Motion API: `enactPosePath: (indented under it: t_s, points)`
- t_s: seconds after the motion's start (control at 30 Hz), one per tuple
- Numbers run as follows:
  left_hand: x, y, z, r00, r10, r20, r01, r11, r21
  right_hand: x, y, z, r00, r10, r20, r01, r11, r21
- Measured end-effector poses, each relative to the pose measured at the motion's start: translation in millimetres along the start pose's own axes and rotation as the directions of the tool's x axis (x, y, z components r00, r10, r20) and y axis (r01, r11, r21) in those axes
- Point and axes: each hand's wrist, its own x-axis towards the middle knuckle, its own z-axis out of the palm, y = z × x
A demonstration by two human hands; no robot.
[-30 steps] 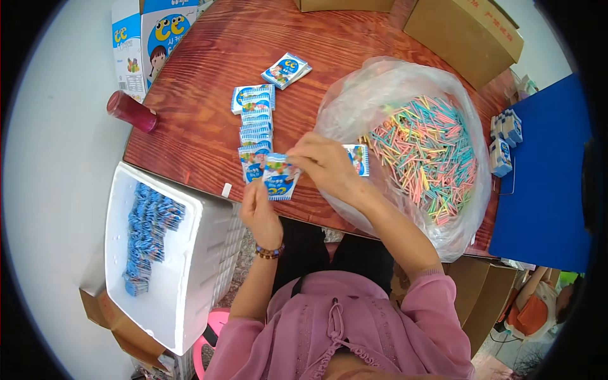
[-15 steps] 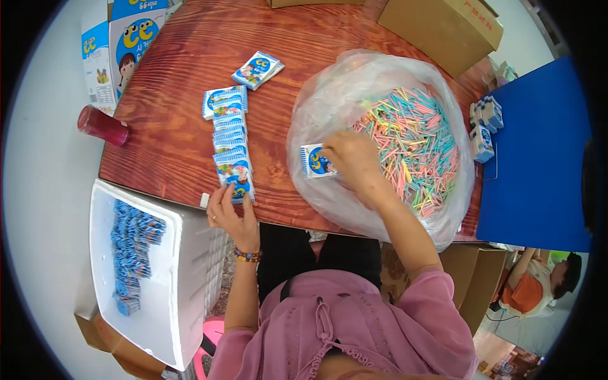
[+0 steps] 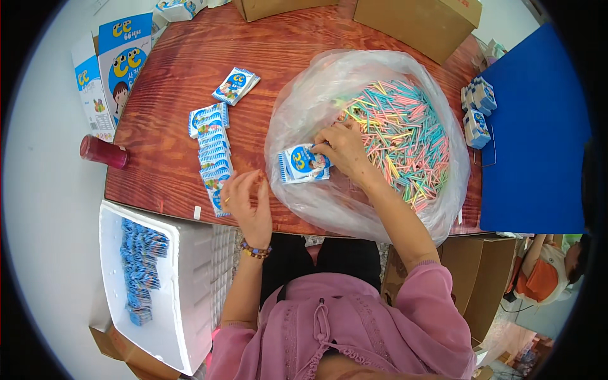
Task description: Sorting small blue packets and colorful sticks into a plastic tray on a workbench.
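A small blue-and-white packet (image 3: 303, 162) with a cartoon print rests on the near-left part of a clear plastic bag (image 3: 288, 120), overlapping another like it. My right hand (image 3: 345, 151) pinches its right edge, fingers closed. Just to the right, inside the bag, lie many thin pastel sticks (image 3: 405, 139) in pink, yellow, green and blue. My left hand (image 3: 247, 201) hovers by the near end of an overlapping row of similar packets (image 3: 214, 152). Its fingers are loosely bent and apart, with nothing visible in them.
Two loose packets (image 3: 236, 86) lie beyond the row. A white foam box (image 3: 180, 285) holding blue packets stands at lower left. A red-lidded jar (image 3: 104, 152), printed cartons (image 3: 123, 69), cardboard boxes (image 3: 418, 25) and a blue panel (image 3: 535, 139) surround the wooden table (image 3: 183, 69). Another person (image 3: 541, 272) is at right.
My left hand has lifted off the row and moved right. Overlapping packets now show at my right hand, where one showed before. The whole view has shifted slightly.
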Motion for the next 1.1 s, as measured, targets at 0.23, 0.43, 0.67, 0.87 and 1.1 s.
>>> enactPosePath:
  t_s: [0.23, 0.43, 0.67, 0.87, 1.1]
  points:
    - [30, 27, 41, 0.978, -0.107, 0.181, 0.144, 0.968, -0.203, 5, -22, -40, 0.954, 0.247, 0.170, -0.296, 0.871, 0.393]
    - [32, 42, 52, 0.748, -0.235, 0.620, 0.663, 0.245, -0.707, -10, -41, -50, 0.920, 0.373, 0.118, -0.238, 0.294, 0.926]
    - [21, 52, 58, 0.801, -0.282, 0.528, 0.585, 0.178, -0.791, -25, -32, -63, 0.854, 0.393, 0.342, -0.418, 0.125, 0.900]
    - [13, 51, 65, 0.805, -0.315, 0.504, 0.570, 0.171, -0.804, -35, -31, -61, 0.843, 0.470, 0.260, -0.442, 0.332, 0.833]
    - [10, 54, 71, 0.767, -0.324, 0.554, 0.603, 0.068, -0.795, -41, -34, -71, 0.890, 0.451, 0.062, -0.355, 0.604, 0.713]
